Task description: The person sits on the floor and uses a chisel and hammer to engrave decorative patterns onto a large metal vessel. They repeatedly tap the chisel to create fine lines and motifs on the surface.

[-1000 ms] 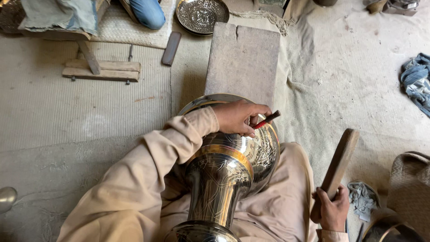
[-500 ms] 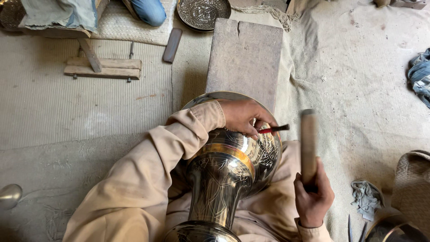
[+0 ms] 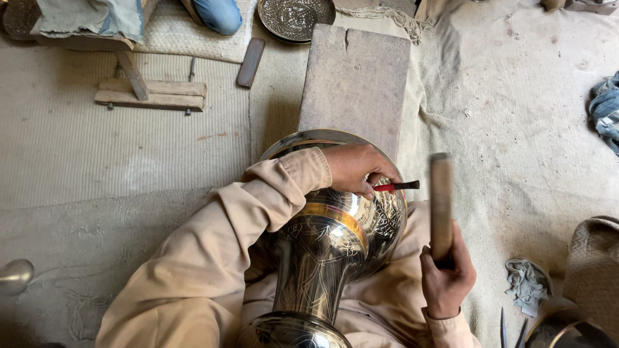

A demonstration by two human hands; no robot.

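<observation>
A large polished metal vase lies tilted across the person's lap, its wide engraved bowl pointing away toward a grey stone block and its round foot near the bottom edge of the view. The left hand rests on top of the bowl, fingers clamped together on a thin chisel with a red shank, whose dark end sticks out to the right just over the bowl's rim. The right hand is held beside the vase, fingers wrapped tight on the lower end of a wooden mallet that stands nearly upright (its upper part is blurred), close to the chisel's end but apart from it. Both sleeves are beige. The floor is covered with pale cloth and matting. Beyond the block lies an engraved metal plate, with a dark flat bar and a low wooden stand to the left. A crumpled grey rag lies right of the mallet hand.
</observation>
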